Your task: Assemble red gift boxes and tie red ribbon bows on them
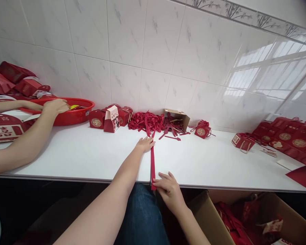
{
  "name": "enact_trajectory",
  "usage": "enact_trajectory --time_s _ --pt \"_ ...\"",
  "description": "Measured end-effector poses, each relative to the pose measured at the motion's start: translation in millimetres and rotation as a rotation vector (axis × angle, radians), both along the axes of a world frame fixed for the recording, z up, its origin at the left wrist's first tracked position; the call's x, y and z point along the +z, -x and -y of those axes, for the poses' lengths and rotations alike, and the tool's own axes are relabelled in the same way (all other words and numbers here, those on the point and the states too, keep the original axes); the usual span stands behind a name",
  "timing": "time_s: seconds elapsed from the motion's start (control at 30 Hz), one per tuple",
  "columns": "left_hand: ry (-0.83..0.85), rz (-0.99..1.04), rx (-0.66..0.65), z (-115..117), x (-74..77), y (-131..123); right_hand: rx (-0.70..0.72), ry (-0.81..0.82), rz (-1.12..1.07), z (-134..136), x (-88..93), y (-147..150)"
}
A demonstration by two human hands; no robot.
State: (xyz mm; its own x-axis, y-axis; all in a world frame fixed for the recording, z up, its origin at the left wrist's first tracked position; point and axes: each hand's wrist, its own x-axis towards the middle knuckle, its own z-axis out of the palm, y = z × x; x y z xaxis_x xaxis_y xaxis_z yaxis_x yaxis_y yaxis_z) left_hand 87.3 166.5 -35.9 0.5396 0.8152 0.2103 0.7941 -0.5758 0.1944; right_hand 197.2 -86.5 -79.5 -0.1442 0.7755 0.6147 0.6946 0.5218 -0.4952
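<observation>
A red ribbon (153, 161) runs from the ribbon pile down across the white table and over its front edge. My left hand (144, 144) lies palm down on the table, fingers stretched out, their tips touching the ribbon near its upper part. Lower down, my right hand (169, 190) pinches the ribbon's near end at the table edge, with its other fingers loosely raised. A heap of loose red ribbons (146, 121) sits by the wall, beyond my left hand. Beside it, a small open cardboard box (185, 119) lies on its side, spilling dark red strips.
Small red gift boxes (97, 119) stand left of the heap, another gift box (202, 130) to its right. A co-worker's arms reach into a red basin (73, 117) at left. More red bags (288, 136) fill the right end. Below is a carton (211, 217) holding red items.
</observation>
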Motion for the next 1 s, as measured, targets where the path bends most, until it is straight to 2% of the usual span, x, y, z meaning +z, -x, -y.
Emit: enact_trajectory --time_s 0.33,0.47,0.67,1.0 --pt "-0.007 -0.013 0.007 3 3.7 1 0.079 -0.034 -0.126 30 6.7 36" --pt "-0.010 -0.016 0.005 3 3.2 1 0.160 -0.062 -0.183 41 14.5 50" --pt "-0.013 -0.013 0.011 0 1.1 1 0.183 -0.065 -0.147 54 27.2 66" --pt "0.005 0.007 0.014 -1 0.2 1 0.279 -0.216 -0.051 59 20.1 79"
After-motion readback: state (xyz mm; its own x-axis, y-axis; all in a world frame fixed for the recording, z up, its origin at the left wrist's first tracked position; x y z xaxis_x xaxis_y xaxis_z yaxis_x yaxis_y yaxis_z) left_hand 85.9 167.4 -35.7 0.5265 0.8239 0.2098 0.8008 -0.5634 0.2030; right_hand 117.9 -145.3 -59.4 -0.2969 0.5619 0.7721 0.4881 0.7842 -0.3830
